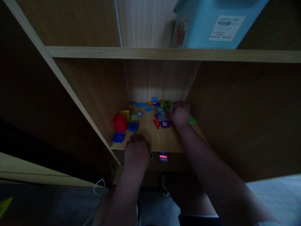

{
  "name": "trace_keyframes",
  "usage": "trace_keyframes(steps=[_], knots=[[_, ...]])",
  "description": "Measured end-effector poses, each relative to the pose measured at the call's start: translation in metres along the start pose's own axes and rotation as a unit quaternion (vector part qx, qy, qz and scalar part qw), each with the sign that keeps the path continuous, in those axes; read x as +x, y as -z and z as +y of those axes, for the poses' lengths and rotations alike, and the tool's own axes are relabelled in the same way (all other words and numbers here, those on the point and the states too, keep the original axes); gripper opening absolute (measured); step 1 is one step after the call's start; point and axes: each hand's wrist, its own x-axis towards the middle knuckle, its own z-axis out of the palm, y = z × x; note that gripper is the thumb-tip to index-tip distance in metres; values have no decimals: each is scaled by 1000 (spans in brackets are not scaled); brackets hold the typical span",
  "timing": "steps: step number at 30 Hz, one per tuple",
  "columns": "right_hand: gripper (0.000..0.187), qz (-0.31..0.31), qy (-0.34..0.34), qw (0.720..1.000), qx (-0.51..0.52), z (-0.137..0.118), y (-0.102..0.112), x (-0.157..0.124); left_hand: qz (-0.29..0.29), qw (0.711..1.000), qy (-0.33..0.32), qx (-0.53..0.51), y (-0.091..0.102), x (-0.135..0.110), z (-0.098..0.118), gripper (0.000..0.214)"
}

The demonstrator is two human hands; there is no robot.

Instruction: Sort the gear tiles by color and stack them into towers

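Observation:
My right hand (pixel 180 113) reaches over the right side of a pile of interlocking plastic building tiles, fingers curled downward. A green tile (pixel 165 106) lies against its fingertips; whether they grip it is hidden. Beneath are grey tiles (pixel 161 113), a purple tile (pixel 165 124) with a window pattern and a red triangle frame (pixel 156 124). Near the shelf's front edge, my left hand (pixel 137 150) is closed, its fingers bent and what they hold out of sight. Just beyond it lies a blue tile (pixel 133 126). A red block of tiles (pixel 120 122) stands to the left.
Another blue tile (pixel 118 137) and yellow tiles (pixel 125 114) lie by the left wall. Light-blue tiles (pixel 141 104) are at the back. An upper shelf board (pixel 150 53) carries a blue box (pixel 202 28). A lit phone (pixel 163 157) with a cable is below.

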Motion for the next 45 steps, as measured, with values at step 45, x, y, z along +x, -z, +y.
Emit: trace_keyframes(steps=[45], knots=[[31, -3, 131, 980, 147, 14, -12, -1, 54, 999, 0, 0, -8, -1, -5, 49]])
